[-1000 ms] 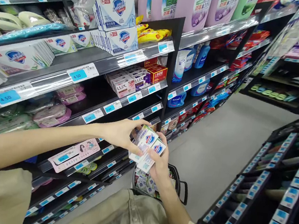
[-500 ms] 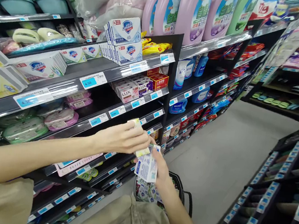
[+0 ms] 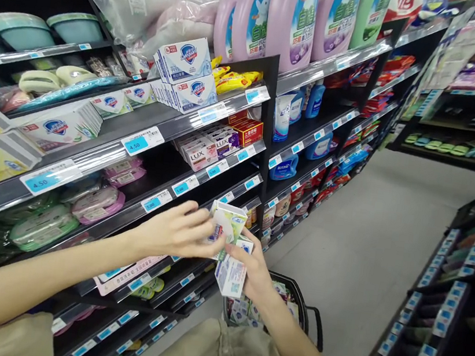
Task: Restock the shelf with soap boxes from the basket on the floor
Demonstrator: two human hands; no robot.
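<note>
My left hand (image 3: 177, 233) pinches a white and green soap box (image 3: 227, 223) by its left end, just in front of the shelf rail. Below it, my right hand (image 3: 251, 270) grips a stack of white and blue soap boxes (image 3: 230, 273) from the right side. The two hands nearly touch, and the upper box sits right above the stack. Under my right forearm hangs a black shopping basket (image 3: 310, 322) holding more small boxes.
Shelves on the left carry Safeguard soap boxes (image 3: 185, 75), LUX boxes (image 3: 206, 147), pink soap dishes (image 3: 100, 204) and price tags. Purple detergent jugs (image 3: 285, 15) line the top shelf. A grey aisle floor (image 3: 356, 240) runs ahead, with a dark shelf unit (image 3: 443, 310) on the right.
My left hand has pulled one soap box off the stack and turned it upright above the rest. The view has tilted slightly upward and the basket shows more.
</note>
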